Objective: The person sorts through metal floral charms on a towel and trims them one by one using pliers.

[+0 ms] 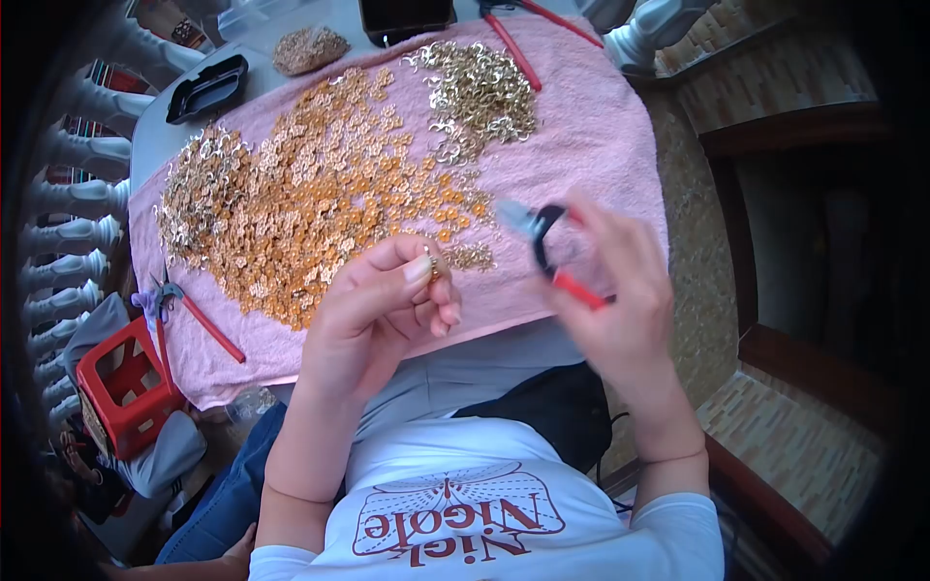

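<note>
My left hand (363,305) is closed in a pinch, thumb against forefinger, on a small gold-coloured metal piece (433,264). Its exact shape is too small to make out. To the right, my right hand (625,290) is wrapped round red-handled pliers (547,237), whose jaws point left toward my left hand without touching it. Motion blurs this hand and the pliers. Beyond my left hand spreads a wide heap of orange and gold flower-shaped pieces (300,194) on a pink towel (581,126). A few tiny gold bits (473,256) lie just beside my left fingertips.
Silvery-gold curved hooks (484,97) form a pile at the back. Two more red-handled pliers lie on the towel, one pair at the far edge (513,48), another at left (208,324). Behind are a black tray (208,87) and a bag of bits (308,50). A red stool (126,392) stands left.
</note>
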### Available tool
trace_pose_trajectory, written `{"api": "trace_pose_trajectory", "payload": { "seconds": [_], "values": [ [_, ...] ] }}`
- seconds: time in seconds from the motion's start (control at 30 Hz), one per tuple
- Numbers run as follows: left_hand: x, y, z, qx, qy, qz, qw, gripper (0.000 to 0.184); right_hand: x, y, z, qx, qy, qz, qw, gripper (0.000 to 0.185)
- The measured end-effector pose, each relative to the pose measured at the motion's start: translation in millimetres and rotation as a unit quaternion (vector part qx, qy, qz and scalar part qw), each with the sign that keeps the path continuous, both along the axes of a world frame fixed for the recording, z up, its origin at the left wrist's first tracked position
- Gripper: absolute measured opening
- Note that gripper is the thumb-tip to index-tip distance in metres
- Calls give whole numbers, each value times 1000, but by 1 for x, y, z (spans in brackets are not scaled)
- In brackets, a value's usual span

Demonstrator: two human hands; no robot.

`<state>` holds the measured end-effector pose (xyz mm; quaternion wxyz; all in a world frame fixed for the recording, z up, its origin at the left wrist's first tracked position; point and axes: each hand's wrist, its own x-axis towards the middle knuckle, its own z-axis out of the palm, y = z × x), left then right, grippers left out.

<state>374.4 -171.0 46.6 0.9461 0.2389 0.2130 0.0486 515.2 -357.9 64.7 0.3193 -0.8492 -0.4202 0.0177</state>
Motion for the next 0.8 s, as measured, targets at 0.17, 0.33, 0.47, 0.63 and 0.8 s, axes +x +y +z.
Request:
{"api": "trace_pose_trajectory", "payload": {
  "seconds": [0.17,0.33,0.47,0.63,0.8],
  "values": [
    [-1,2,5,46,-2,23,999,12,41,13,-17,-91,-154,-142,974,69],
    [-12,5,10,82,-2,64,995,11,47,43,-12,-102,-297,-100,944,55],
    [-32,3,15,184,34,71,980,9,29,110,10,55,-62,73,994,36],
    [-79,2,26,169,-96,55,979,9,-65,203,4,42,99,306,946,18],
    [-116,12,26,141,-236,47,960,3,-180,271,-7,-68,53,312,946,20]
  ]
}}
